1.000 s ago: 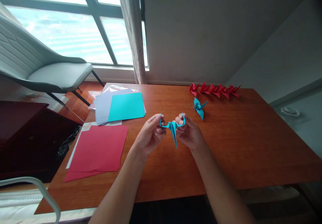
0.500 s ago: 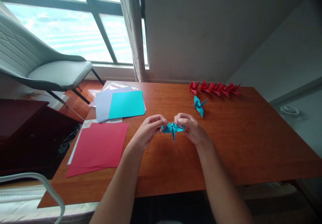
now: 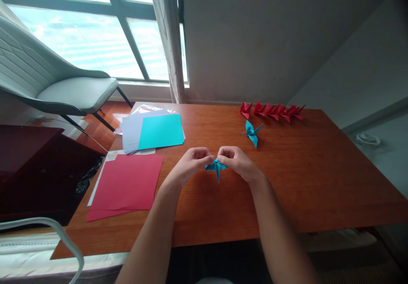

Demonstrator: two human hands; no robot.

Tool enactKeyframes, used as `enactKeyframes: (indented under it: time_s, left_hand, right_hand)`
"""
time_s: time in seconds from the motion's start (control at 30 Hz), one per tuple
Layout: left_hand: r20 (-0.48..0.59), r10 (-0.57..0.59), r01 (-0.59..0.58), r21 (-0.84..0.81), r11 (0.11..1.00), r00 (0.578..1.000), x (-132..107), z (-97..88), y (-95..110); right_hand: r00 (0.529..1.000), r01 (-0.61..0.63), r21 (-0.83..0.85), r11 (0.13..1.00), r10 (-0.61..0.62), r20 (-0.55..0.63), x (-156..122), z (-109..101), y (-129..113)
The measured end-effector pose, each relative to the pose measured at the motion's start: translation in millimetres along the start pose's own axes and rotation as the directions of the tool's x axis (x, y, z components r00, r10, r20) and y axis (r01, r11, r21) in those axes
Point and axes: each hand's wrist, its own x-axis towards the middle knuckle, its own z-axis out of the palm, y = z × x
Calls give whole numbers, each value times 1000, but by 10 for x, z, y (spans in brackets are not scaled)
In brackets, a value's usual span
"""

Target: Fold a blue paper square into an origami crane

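Observation:
Between my two hands is a small blue origami crane (image 3: 218, 170), its pointed end facing me over the middle of the table. My left hand (image 3: 196, 161) pinches it from the left, near its centre. My right hand (image 3: 235, 160) pinches it from the right, with the fingertips of both hands close together. The crane's far side is hidden behind my fingers. Another blue origami crane (image 3: 252, 134) lies on the table beyond my right hand, wings spread.
Several red origami cranes (image 3: 272, 111) stand in a row at the table's back edge. On the left lie red paper sheets (image 3: 127, 182) and a stack topped by a blue sheet (image 3: 161, 132). A chair (image 3: 76, 92) stands by the window. The wooden table (image 3: 318, 182) extends right.
Both hands have come closer together on the crane, shifting from its wing ends toward its centre. Its wings show less now. The other cranes and paper stay in place.

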Motion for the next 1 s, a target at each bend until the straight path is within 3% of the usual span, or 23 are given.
enactKeyframes:
  time_s: [0.33,1.0]
  left_hand:
    - [11,-78,76,120,990,997,19,-71,-50]
    - [46,-70,63,124,990,996,11,-56,-45]
  right_hand:
    - [993,-113,76,991,111,29,-2,-18,-52]
    - [993,-106,60,993,103,52,-8,-28,-18]
